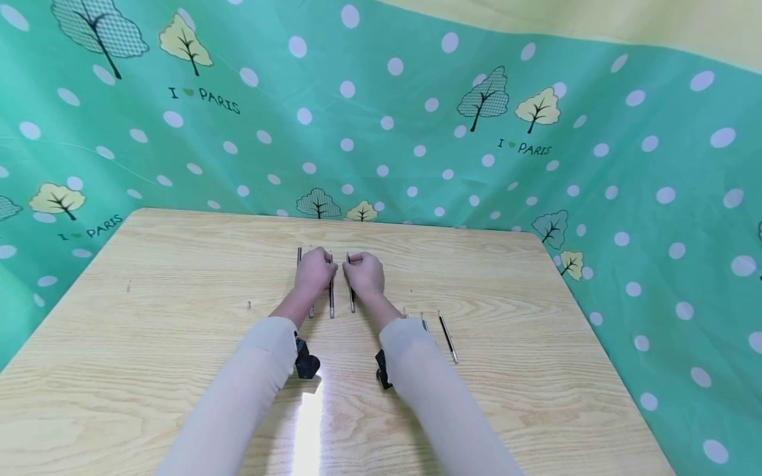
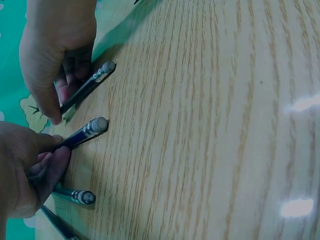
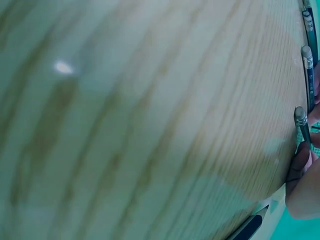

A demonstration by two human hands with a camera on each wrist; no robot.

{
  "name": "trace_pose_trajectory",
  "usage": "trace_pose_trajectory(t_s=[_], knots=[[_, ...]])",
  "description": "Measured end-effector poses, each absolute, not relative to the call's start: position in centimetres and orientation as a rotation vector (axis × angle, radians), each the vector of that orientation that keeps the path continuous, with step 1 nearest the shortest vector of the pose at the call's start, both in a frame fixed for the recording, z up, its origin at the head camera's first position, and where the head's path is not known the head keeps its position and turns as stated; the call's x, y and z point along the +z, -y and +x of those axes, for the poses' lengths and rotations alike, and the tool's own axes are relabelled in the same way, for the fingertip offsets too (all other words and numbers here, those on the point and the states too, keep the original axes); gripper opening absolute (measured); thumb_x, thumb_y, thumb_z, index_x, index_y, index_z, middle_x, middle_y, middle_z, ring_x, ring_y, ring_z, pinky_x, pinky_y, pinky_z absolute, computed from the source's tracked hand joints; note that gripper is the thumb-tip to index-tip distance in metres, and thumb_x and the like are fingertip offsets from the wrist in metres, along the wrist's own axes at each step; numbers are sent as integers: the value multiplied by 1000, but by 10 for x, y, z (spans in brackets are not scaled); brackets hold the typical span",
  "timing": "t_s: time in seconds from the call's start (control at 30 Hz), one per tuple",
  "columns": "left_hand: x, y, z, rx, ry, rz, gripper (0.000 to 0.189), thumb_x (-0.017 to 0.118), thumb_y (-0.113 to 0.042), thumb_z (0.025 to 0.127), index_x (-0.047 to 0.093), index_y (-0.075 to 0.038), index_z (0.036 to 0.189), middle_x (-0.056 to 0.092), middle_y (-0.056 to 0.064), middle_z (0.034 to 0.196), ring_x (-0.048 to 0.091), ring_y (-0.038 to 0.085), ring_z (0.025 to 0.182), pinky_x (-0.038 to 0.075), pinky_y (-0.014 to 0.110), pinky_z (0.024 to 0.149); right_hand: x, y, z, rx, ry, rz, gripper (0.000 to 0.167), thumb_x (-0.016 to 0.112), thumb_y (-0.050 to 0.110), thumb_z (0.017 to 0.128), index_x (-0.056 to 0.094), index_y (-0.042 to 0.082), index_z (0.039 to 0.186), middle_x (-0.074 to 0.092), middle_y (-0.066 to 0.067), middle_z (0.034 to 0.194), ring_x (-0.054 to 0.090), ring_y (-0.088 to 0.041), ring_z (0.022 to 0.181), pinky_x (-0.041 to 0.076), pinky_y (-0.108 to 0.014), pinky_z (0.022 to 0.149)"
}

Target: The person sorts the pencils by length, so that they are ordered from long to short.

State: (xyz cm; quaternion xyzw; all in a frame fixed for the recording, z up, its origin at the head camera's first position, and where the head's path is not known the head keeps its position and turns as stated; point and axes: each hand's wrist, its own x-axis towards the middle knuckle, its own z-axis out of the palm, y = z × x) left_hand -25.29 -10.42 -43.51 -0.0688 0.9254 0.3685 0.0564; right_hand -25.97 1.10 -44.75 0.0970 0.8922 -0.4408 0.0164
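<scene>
My left hand (image 1: 313,270) pinches a dark pencil (image 1: 331,304) that lies lengthwise on the table, its eraser end toward me. Just to the right, my right hand (image 1: 365,272) pinches a second dark pencil (image 1: 352,301) between thumb and fingers. The left wrist view shows both held pencils, the left one (image 2: 86,134) and the right one (image 2: 92,86), with pale erasers in metal bands. Partly hidden by the left hand are two more pencils, one with its eraser end (image 1: 311,312) showing and one at the far left (image 1: 299,255).
Right of my right forearm lie a pencil (image 1: 448,337) in full view and two others, one of them (image 1: 424,322), partly covered by the sleeve. A small bit (image 1: 249,305) lies on the wooden table (image 1: 178,357). A green dotted curtain (image 1: 369,125) hangs behind the table.
</scene>
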Motion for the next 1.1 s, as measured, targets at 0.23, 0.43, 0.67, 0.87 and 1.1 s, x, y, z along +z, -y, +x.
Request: trace_pose_trajectory(t_s=[0.23, 0.43, 0.67, 0.87, 1.1], knots=[[-435, 104, -254, 1109, -2815, -201, 31, 57, -17, 93, 54, 2, 116, 63, 18, 106, 61, 21, 75, 51, 25, 60, -450, -11, -257, -1329, -2825, 265, 19, 67, 24, 84, 69, 15, 101, 70, -2, 92, 63, -16, 78, 50, -28, 66], [-436, 105, -254, 1097, -2828, -200, 29, 56, -17, 93, 54, 2, 115, 63, 17, 105, 61, 21, 75, 51, 26, 60, -450, -11, -256, -1311, -2847, 255, 19, 66, 23, 84, 69, 15, 101, 70, -2, 92, 63, -16, 79, 50, -28, 66], [-437, 104, -254, 1093, -2825, -189, 29, 56, -17, 93, 54, 2, 115, 63, 18, 108, 61, 23, 79, 51, 26, 62, -450, -10, -257, -1285, -2855, 274, 20, 66, 24, 83, 69, 16, 100, 71, -1, 94, 64, -16, 81, 49, -28, 65], [-435, 104, -254, 1091, -2821, -194, 31, 56, -17, 93, 54, 2, 117, 63, 18, 108, 62, 21, 74, 51, 25, 59, -450, -10, -257, -1286, -2850, 285, 19, 67, 25, 83, 69, 17, 100, 71, -1, 93, 64, -16, 78, 48, -26, 61], [-434, 103, -253, 1097, -2802, -202, 31, 55, -17, 93, 53, 2, 118, 63, 17, 103, 62, 18, 69, 51, 24, 56, -451, -9, -255, -1243, -2863, 291, 20, 67, 27, 84, 68, 19, 102, 70, 1, 90, 62, -13, 72, 44, -24, 56]])
